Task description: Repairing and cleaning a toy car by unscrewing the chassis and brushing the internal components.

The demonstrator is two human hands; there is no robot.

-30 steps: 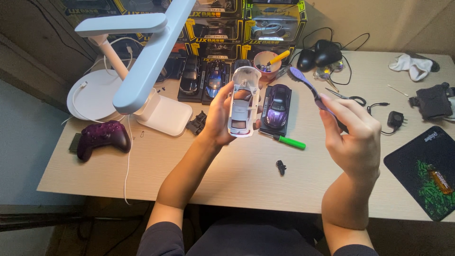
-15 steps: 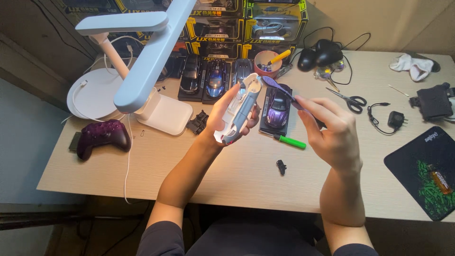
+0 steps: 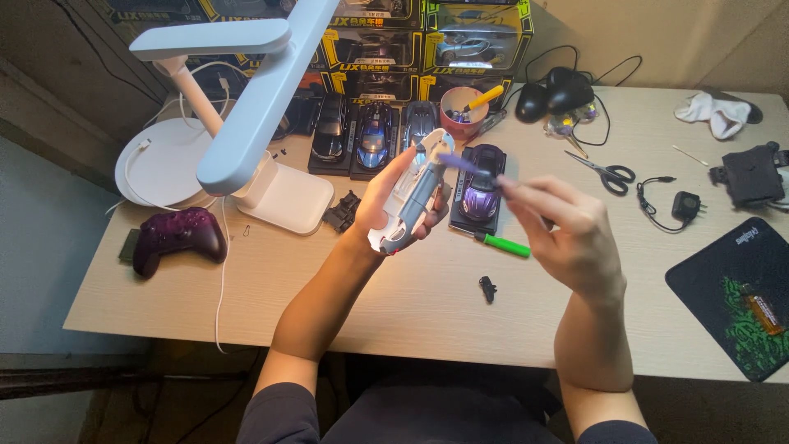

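My left hand (image 3: 386,201) is clamped on the white model car body (image 3: 411,193), held above the tabletop (image 3: 329,288) toward its far edge, long axis running from low-near to high-far. My right hand (image 3: 567,234), just to its right, pinches a purple tool (image 3: 464,164) whose tip points left at the body's upper end. Motion blur hides whether they touch.

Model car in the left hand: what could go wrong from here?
1. The left hand holds the white model car tilted, above the desk; a slip could drop it.
2. The purple tool in the right hand points at the car body and might scratch it.
3. The small black part lies loose near the desk edge and could get knocked off.
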